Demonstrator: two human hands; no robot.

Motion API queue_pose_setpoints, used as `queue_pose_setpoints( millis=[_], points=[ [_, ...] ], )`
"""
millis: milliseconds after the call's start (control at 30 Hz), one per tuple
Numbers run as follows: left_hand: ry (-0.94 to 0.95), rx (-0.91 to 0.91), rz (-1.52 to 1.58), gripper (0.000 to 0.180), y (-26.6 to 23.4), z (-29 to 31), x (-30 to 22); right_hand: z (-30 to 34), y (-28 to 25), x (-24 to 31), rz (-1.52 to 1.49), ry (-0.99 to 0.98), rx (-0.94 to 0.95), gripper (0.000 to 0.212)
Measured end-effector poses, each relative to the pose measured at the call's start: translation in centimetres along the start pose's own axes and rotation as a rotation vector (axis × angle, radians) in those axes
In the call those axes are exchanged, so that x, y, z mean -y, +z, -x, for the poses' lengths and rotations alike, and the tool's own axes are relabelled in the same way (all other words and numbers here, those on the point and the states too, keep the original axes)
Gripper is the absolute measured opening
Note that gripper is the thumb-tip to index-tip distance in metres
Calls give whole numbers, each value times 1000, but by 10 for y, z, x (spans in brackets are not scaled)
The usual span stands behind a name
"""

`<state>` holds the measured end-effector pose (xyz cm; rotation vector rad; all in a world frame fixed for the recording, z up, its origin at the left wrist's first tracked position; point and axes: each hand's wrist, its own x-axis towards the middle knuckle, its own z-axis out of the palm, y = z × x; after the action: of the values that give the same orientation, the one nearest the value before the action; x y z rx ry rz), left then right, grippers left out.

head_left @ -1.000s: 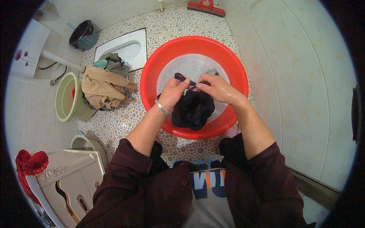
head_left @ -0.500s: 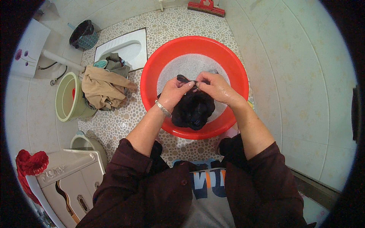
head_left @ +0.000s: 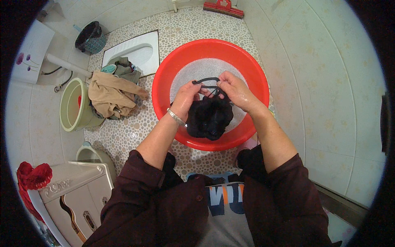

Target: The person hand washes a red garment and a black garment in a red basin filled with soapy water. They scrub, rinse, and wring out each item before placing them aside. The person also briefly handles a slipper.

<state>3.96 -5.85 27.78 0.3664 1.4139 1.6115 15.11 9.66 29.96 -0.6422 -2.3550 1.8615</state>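
Note:
A wide red basin (head_left: 210, 48) in front of me holds white, sudsy water (head_left: 197, 70). Above its near half hangs a bunched, wet-looking black garment (head_left: 209, 120). From the garment's top comes a black cord (head_left: 210, 79), drawn out in loops between my hands. My left hand (head_left: 185, 99), with a light bracelet at the wrist, pinches the cord's left end and touches the cloth. My right hand (head_left: 235, 92) grips the cord and the garment's upper edge with thumb and fingers. The garment's lower part hides some of the water and basin wall.
Left of the basin, tan clothes (head_left: 111, 92) and darker ones lie heaped beside a pale green bucket (head_left: 70, 107). Behind are a squat toilet (head_left: 142, 49) and a lined bin (head_left: 96, 43). A red brush head (head_left: 224, 8) stands far back; a cabinet (head_left: 74, 201) is near left.
My hands have moved slightly apart, and the black cord now shows stretched in loops between them. The garment has stayed almost in place over the basin.

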Motion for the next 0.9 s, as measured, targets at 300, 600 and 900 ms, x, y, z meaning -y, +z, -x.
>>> queue_pose_setpoints(
  millis=[300,600,900],
  points=[
    [66,12,38,20,-2,-2,-1,2,-2,5,-27,58,56,18],
    [41,45,85,15,-5,-4,0,-1,-6,-6,-63,73,98,23],
    [61,-9,104,14,-10,-6,0,7,-14,13,73,64,231,24]
  ],
)
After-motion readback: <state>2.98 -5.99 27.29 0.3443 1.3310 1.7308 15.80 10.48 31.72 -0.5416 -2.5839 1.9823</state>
